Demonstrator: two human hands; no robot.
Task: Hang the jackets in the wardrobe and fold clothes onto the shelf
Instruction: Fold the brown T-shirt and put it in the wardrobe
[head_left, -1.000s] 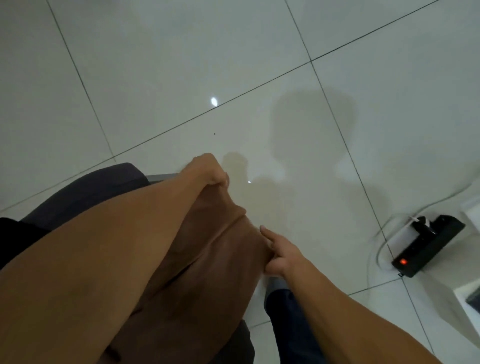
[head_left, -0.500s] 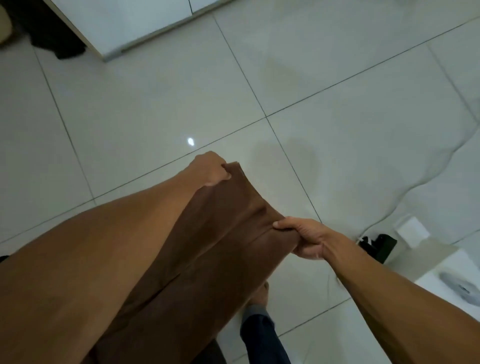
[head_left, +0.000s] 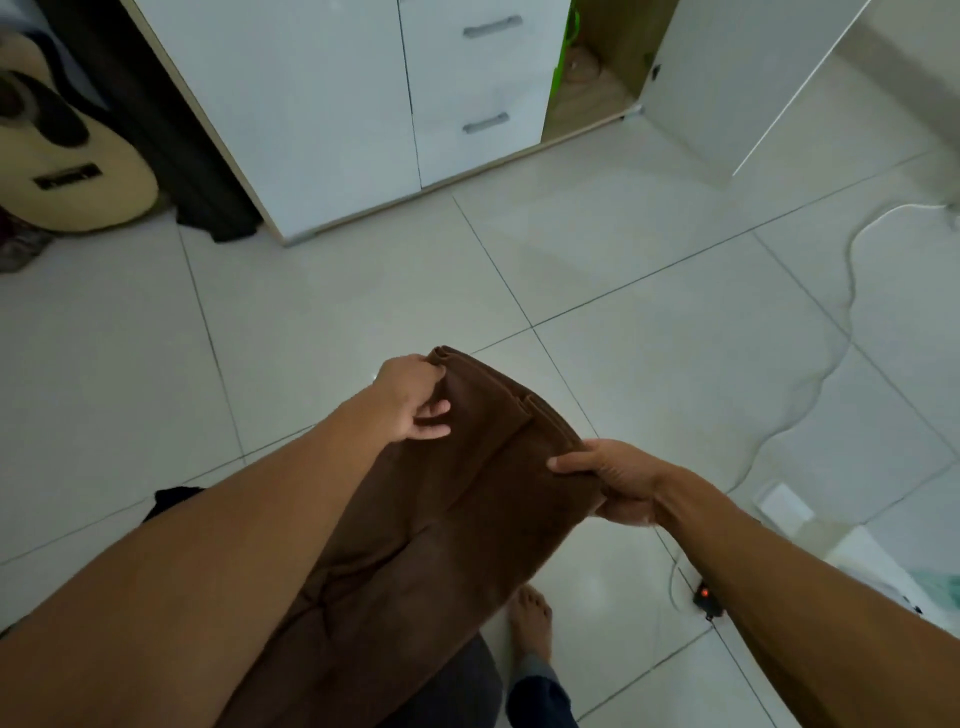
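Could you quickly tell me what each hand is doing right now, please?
Left hand: closed on the top edge of the brown garment.
Right hand: closed on the same garment's right edge.

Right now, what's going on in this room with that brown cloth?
A person is standing barefoot on the tiled floor, holding a brown garment stretched between both hands. The left hand pinches one top corner and the right hand grips the other. Ahead stands a white wardrobe with one door open. The garment isn't folded or put away yet.
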